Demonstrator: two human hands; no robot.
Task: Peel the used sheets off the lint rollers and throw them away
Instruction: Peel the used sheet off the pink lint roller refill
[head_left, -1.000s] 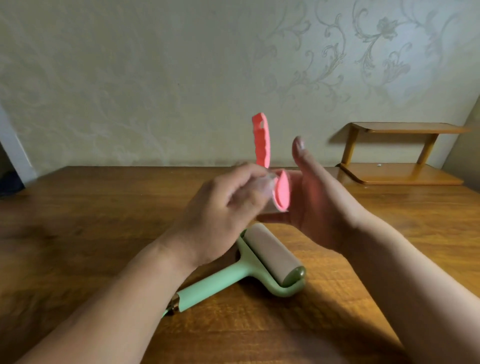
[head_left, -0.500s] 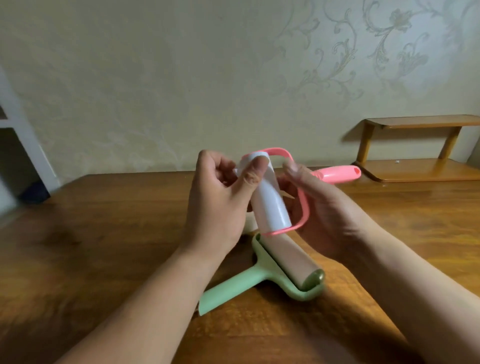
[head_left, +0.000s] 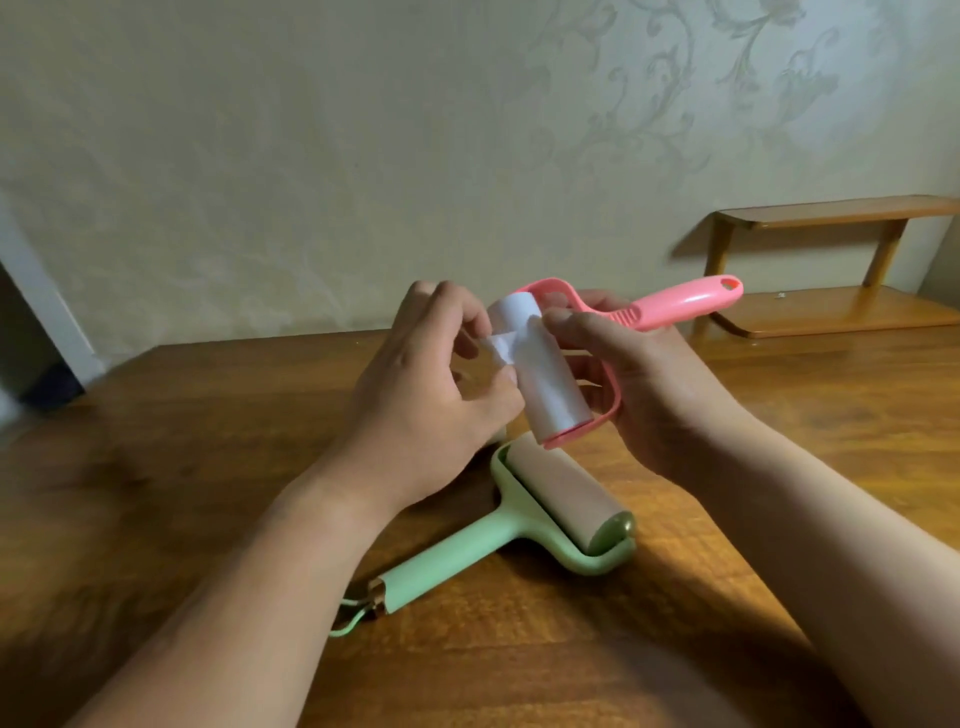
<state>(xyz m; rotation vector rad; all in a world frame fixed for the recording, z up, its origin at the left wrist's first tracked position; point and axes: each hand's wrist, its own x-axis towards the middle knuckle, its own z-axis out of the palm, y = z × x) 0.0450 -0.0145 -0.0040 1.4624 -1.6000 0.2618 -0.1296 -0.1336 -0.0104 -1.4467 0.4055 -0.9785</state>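
A pink lint roller (head_left: 675, 306) with a white sheet roll (head_left: 545, 379) is held up above the table. My right hand (head_left: 649, 379) grips its frame from behind, thumb on the roll's upper end. My left hand (head_left: 431, 384) pinches a lifted corner of the white sheet (head_left: 501, 347) at the roll's left side. A green lint roller (head_left: 519, 525) with a brownish roll lies on the table below my hands, handle toward the near left.
The wooden table (head_left: 779, 519) stretches to the patterned wall. A small wooden two-level shelf (head_left: 831, 270) stands at the back right. A dark gap with a white frame shows at the far left.
The pink roller has turned so that its handle points right and its roll faces me. My left hand has shifted from gripping the roll to pinching a peeled corner of the sheet.
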